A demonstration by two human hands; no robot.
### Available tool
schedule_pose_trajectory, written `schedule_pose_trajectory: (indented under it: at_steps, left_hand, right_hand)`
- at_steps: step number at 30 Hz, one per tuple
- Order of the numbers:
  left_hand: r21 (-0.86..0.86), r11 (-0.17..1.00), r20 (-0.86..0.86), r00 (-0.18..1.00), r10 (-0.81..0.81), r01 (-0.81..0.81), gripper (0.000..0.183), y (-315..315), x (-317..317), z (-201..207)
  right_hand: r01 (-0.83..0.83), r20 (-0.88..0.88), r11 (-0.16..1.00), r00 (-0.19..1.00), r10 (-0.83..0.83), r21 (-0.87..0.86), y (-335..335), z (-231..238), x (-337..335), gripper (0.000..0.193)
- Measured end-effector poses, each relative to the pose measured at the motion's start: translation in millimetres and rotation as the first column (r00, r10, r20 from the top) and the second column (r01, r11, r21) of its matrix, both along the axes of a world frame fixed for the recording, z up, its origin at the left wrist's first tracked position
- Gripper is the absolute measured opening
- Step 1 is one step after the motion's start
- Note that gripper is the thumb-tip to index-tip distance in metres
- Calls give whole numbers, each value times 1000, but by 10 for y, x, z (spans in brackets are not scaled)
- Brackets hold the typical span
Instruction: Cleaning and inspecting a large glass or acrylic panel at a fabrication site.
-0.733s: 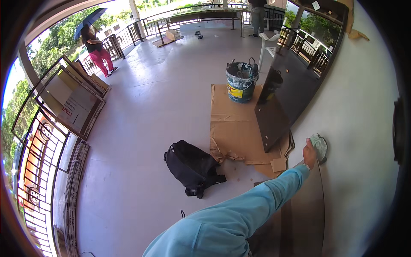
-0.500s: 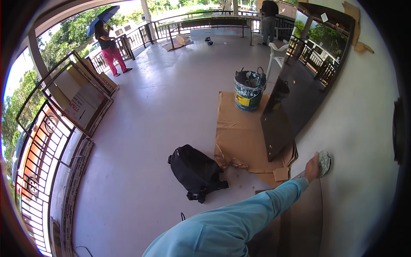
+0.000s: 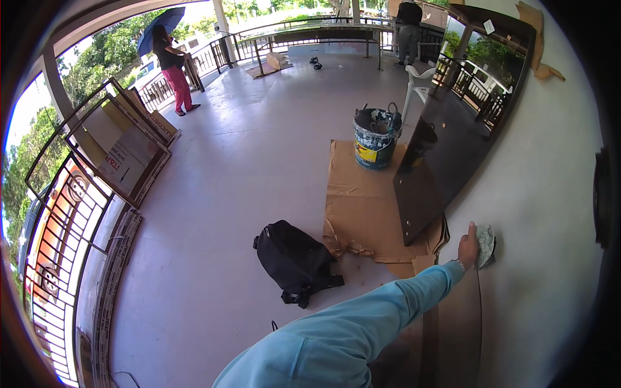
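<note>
A light blue sleeve rises from the lower edge and stretches right; it appears to be my left arm. At its end my left hand (image 3: 468, 250) is closed on a crumpled grey-green wad (image 3: 485, 246), pressed against the pale wall (image 3: 543, 239). Whether the wad is cloth or paper, I cannot tell. One finger or the thumb points up along its edge. Just beyond the hand, a dark glossy panel (image 3: 446, 161) leans on the wall, its foot on flattened cardboard (image 3: 362, 200). My right hand is out of view.
A paint-spattered bucket (image 3: 377, 139) stands on the cardboard, near a white plastic chair (image 3: 419, 87). On the floor lies a black backpack (image 3: 297, 262). Metal railings and frames (image 3: 71, 213) line the left. A person (image 3: 173, 71) holds an umbrella by the far railing; another person (image 3: 408, 32) stands farther back.
My hand and the wad have shifted slightly left along the wall. The person with the umbrella now stands straighter, a little farther right, and the umbrella has moved right too.
</note>
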State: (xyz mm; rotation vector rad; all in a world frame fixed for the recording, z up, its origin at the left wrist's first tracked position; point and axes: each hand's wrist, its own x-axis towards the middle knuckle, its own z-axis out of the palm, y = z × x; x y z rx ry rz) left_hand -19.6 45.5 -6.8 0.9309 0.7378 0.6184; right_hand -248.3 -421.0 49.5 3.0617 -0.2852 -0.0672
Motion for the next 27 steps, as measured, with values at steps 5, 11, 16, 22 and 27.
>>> schedule_pose_trajectory:
  at_steps: [5,11,16,22,27]
  left_hand:
    - [-61,981,320,934,-158,187,78,-478,19,7]
    - [-170,981,154,981,115,-88,76,-315,-201,-459]
    - [422,867,154,963,221,-267,56,-781,-425,-566]
    - [221,959,75,977,-199,178,53,-1629,-871,-995]
    - [-82,979,23,983,-183,185,61,-1708,-885,-1526]
  right_hand:
    - [205,-215,975,959,-182,90,142,520,-202,62]
    - [122,-40,992,992,-122,7,97,277,-66,64]
    - [-827,697,554,454,555,98,-906,-548,21,72]
    - [-162,166,864,982,92,477,182,375,-248,76]
    - [-135,53,972,988,148,-191,-1372,-895,-75,71]
